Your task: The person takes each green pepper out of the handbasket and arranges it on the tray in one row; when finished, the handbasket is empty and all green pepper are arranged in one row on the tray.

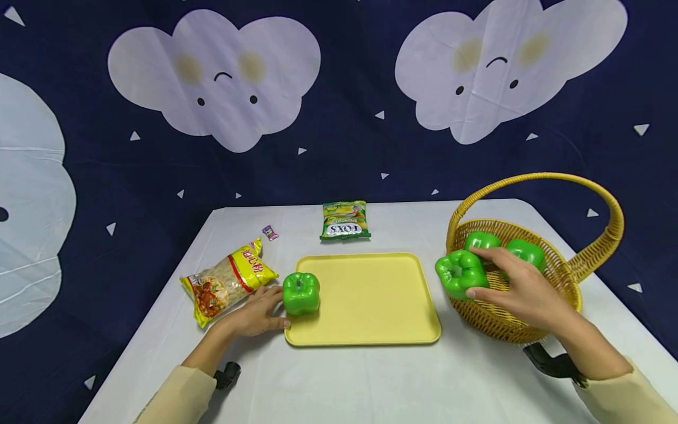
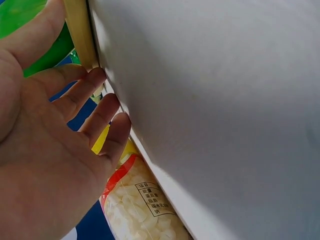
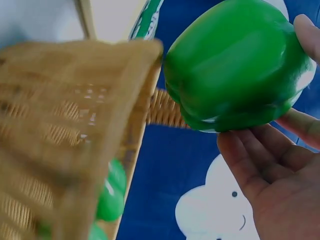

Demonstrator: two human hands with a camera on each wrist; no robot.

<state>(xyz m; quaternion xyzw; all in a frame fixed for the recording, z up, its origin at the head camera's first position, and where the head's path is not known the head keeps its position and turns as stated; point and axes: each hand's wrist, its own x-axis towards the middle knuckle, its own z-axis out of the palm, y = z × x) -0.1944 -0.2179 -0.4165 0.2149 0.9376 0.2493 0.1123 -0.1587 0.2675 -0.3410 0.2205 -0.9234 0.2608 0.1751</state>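
Observation:
My right hand (image 1: 521, 288) grips a green bell pepper (image 1: 461, 274) between thumb and fingers, over the left rim of the wicker basket (image 1: 574, 274). In the right wrist view the pepper (image 3: 235, 65) shows large beside the basket wall (image 3: 75, 125). Two more green peppers (image 1: 527, 253) lie inside the basket. At the left edge of the yellow tray (image 1: 371, 300) my left hand (image 1: 256, 313) rests with loosely bent fingers, right beside another green pepper (image 1: 301, 293) that sits on the tray. The left wrist view shows its fingers (image 2: 107, 107) spread, holding nothing.
A yellow snack bag (image 1: 225, 282) lies just beyond my left hand, with a small purple wrapped sweet (image 1: 270, 232) behind it. A green Fox's packet (image 1: 345, 221) lies behind the tray. The basket's tall handle (image 1: 540, 176) arches up on the right.

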